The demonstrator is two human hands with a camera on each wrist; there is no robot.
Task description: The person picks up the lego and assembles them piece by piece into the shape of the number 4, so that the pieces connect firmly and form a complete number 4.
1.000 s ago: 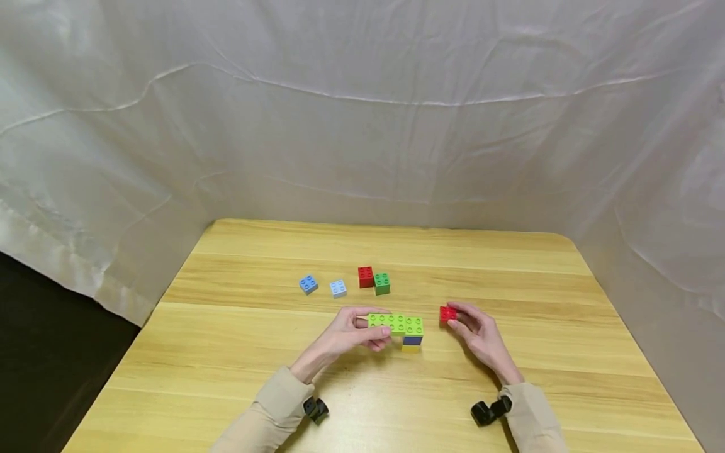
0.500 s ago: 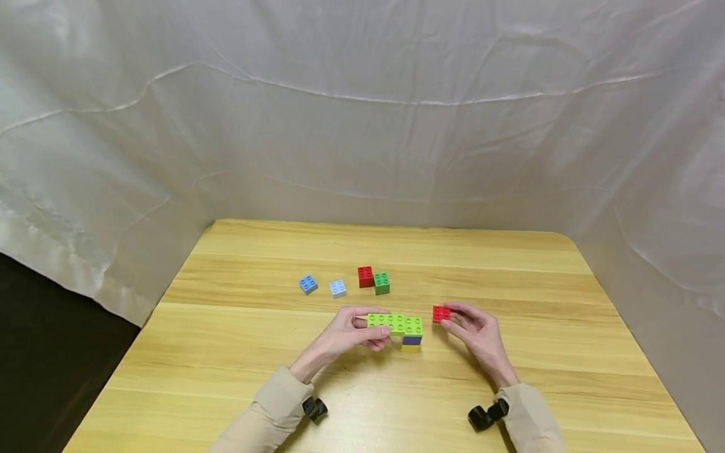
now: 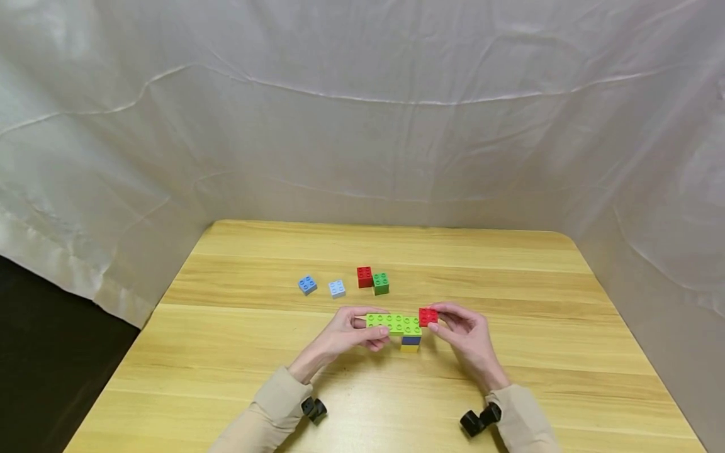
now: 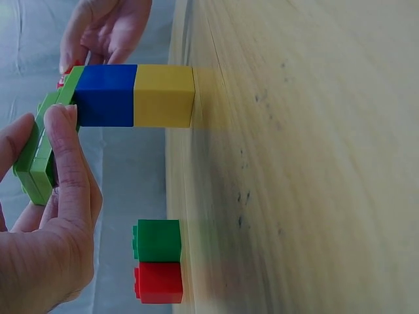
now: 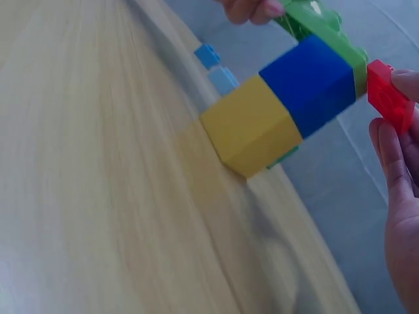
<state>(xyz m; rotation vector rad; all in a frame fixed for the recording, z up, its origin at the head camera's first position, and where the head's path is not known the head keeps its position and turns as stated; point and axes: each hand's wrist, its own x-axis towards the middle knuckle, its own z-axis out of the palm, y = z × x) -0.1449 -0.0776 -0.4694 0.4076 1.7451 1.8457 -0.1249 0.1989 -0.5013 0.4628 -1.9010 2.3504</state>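
Observation:
My left hand (image 3: 340,338) grips the left end of a long lime green piece (image 3: 393,323) that looks like two joined layers. Its right end sits on a dark blue block (image 4: 105,96), which rests on a yellow block (image 4: 164,96) standing on the table, so the left part overhangs. My right hand (image 3: 469,335) pinches a thin red brick (image 5: 386,97) between thumb and fingers. The red brick is held beside the top right end of the lime green piece, very close to it; whether they touch I cannot tell.
Behind the stack, a darker red brick (image 3: 364,277) and a green brick (image 3: 381,283) stand side by side. Left of them lie a light blue brick (image 3: 337,289) and a blue brick (image 3: 308,285). Pale fabric hangs around the wooden table (image 3: 238,352).
My right hand has moved left with the red brick, from apart from the stack to right beside the lime green piece. The left hand and the stack have stayed nearly still.

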